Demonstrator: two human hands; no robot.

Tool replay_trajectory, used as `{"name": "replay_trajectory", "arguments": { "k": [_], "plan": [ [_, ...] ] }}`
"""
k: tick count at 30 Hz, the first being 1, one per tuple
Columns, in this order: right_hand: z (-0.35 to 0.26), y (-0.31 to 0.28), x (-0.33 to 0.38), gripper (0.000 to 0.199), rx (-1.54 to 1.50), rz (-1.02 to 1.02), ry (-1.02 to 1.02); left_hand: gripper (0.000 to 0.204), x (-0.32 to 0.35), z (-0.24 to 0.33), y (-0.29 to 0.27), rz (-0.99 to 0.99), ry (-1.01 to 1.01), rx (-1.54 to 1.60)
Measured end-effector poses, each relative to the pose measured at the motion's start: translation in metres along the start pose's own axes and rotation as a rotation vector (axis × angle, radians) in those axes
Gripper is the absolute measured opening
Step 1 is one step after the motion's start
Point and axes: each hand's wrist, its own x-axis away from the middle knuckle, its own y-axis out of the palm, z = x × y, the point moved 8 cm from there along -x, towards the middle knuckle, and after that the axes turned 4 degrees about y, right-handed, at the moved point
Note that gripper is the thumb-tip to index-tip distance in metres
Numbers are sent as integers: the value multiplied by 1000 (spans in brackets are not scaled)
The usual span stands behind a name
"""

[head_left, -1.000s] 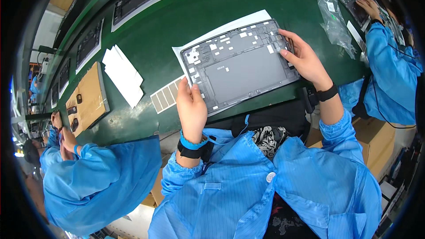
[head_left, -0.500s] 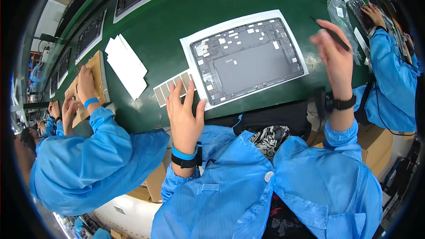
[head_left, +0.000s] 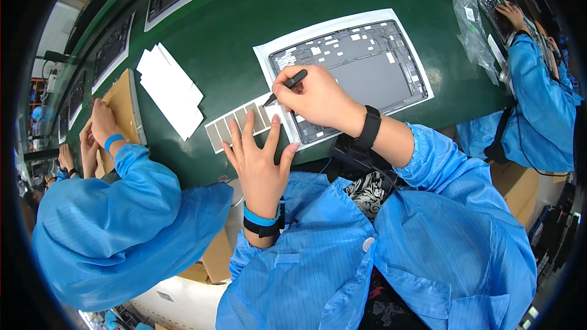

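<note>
Green worktop (head_left: 223, 36) underneath. Grey tablet housing (head_left: 370, 76) flat on white sheet (head_left: 262, 56), long axis left to right, right end angled farther away. Strip of grey-brown pads (head_left: 216, 136) just left, long axis likewise rising rightward. Left hand (head_left: 259, 160) palm down, grip spread, fingertips at strip, nothing held. Right hand (head_left: 323, 95) above housing's left part, grip pinched around black pointed tool (head_left: 298, 78), tip aimed down-left at strip's right end.

Black tool (head_left: 296, 79) tilts at banded strip (head_left: 260, 120); grey casing (head_left: 374, 78) lies flat.
</note>
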Motion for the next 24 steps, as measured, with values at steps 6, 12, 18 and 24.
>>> {"name": "replay_trajectory", "arguments": {
  "k": [6, 12, 18, 24],
  "plan": [
    [-9, 4, 4, 19, 38, 50, -70, 53, -1, 0, -3, -12, -15, -39],
    [-8, -34, 14, 23, -404, 223, 47, 50, -7, 5, -8, -18, -50, -12],
    [18, -55, 5, 20, -310, 185, 66, 36, -30, 17, -11, 137, -26, 138],
    [17, -51, 1, 18, -240, 133, 86, 38, -44, 27, -5, 119, 36, 181]
  ]
}}
